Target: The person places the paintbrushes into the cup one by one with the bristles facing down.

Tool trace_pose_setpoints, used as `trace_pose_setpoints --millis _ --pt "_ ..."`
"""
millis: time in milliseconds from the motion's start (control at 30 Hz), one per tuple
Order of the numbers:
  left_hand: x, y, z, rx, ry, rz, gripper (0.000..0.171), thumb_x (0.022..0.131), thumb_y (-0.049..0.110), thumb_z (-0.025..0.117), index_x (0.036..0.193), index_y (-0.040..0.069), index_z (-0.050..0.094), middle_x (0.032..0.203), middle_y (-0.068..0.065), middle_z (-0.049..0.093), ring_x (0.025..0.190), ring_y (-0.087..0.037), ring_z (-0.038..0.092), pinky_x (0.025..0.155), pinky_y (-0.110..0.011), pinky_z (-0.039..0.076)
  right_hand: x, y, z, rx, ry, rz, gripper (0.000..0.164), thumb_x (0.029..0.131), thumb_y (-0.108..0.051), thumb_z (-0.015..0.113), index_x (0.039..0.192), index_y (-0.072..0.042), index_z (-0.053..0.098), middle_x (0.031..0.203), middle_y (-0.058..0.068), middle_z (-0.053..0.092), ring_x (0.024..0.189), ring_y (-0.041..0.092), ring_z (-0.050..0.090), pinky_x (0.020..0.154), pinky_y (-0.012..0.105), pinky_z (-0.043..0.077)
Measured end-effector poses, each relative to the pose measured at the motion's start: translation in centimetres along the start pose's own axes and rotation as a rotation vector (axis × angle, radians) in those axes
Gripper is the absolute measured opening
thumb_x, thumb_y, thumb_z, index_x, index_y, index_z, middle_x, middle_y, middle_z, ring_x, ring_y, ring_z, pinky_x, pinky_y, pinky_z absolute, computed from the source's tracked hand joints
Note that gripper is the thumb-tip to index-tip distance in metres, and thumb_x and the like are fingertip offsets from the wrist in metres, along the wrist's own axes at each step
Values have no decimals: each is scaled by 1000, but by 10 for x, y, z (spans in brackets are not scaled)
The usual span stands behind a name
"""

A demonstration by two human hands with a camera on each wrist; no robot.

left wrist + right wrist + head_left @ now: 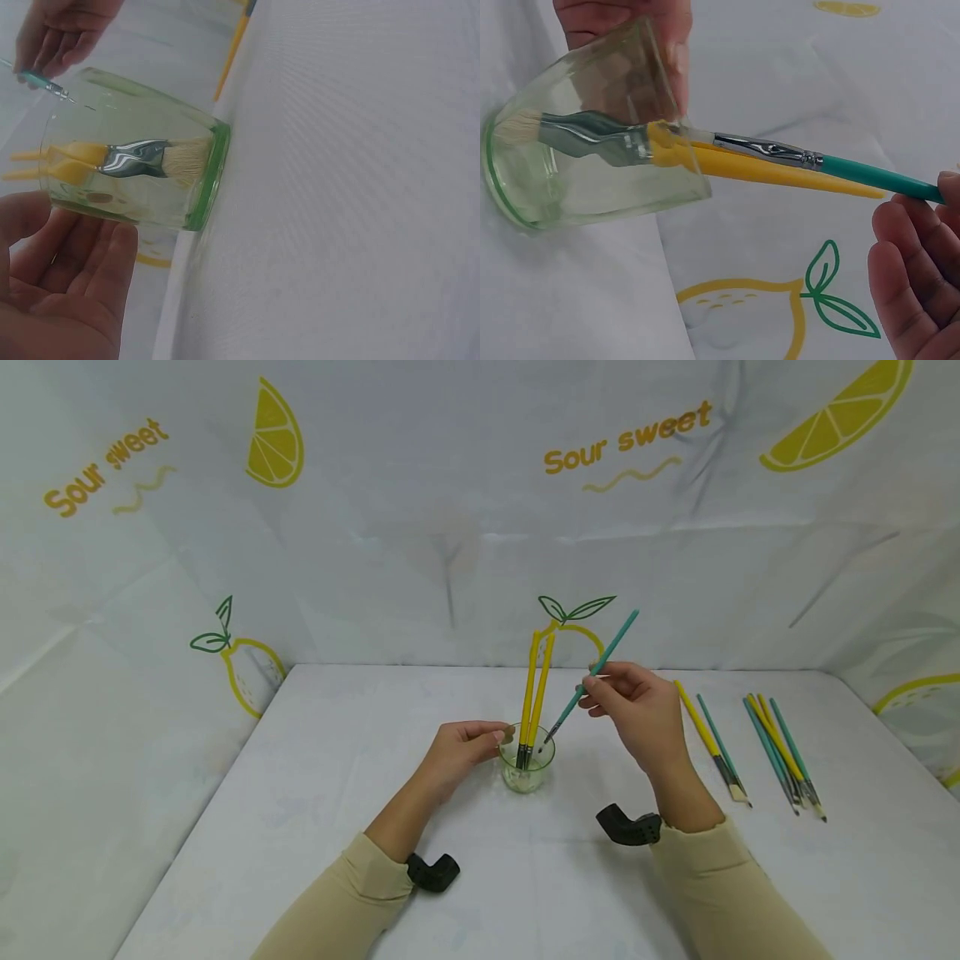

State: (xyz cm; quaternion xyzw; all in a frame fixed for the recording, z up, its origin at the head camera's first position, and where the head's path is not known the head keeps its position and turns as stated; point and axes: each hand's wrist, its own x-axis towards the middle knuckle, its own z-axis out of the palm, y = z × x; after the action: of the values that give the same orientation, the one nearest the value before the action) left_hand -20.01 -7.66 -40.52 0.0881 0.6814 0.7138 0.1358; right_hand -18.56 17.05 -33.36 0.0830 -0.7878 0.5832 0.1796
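A clear greenish glass cup (pixel 525 781) stands upright on the table. Inside it two yellow-handled paintbrushes (pixel 534 702) lean together, bristles down, as the left wrist view shows through the glass wall. My left hand (pixel 467 756) holds the cup by its left side near the rim, thumb and fingers against it. With thumb and fingertips, my right hand (pixel 637 706) pinches a teal-handled paintbrush (pixel 611 647) by its handle. That brush slants with its tip down at the right of the cup's rim; in the right wrist view its metal ferrule (pixel 769 146) is at the cup's mouth.
Right of my right hand lie a yellow brush (pixel 697 720) and a teal brush (pixel 718 735) side by side. Farther right is a bunch of several teal and yellow brushes (pixel 780 747). A white sheet with lemon prints (pixel 450 568) hangs behind the table (pixel 360 718).
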Motion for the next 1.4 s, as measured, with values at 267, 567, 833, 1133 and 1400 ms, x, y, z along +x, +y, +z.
trace_pose_setpoints --millis 267,567,833,1133,1400 --pt "1 -3 -2 22 -8 37 30 96 14 63 119 -4 68 121 -13 69 112 -18 66 94 -31 56 -5 8 17 -64 -141 73 33 93 -28 69 110 0 68 93 15 75 77 14 72 71 25 61" --pt "0 -1 -1 20 -6 10 30 97 14 62 121 -3 67 124 -15 68 116 -21 64 97 -33 54 -7 14 27 -169 -202 166 32 94 -33 67 111 -6 69 92 9 75 84 22 71 76 32 60" --pt "0 -1 -1 14 -6 11 32 96 15 63 121 -4 67 124 -17 67 116 -23 64 97 -34 55 -7 22 31 -204 -250 168 31 95 -28 65 114 -4 68 93 9 76 88 28 72 76 35 60" --pt "-2 2 0 27 -4 15 31 97 15 62 121 -3 67 123 -15 68 116 -23 64 97 -34 55 -7 29 34 -223 -288 197 29 93 -23 66 117 -6 68 96 8 76 86 27 71 74 35 58" --pt "-1 2 0 32 -1 14 30 96 15 62 121 -3 67 124 -15 68 117 -23 64 97 -33 55 -8 30 35 -254 -299 197 30 93 -24 66 118 -8 68 96 6 76 83 25 69 71 32 55"
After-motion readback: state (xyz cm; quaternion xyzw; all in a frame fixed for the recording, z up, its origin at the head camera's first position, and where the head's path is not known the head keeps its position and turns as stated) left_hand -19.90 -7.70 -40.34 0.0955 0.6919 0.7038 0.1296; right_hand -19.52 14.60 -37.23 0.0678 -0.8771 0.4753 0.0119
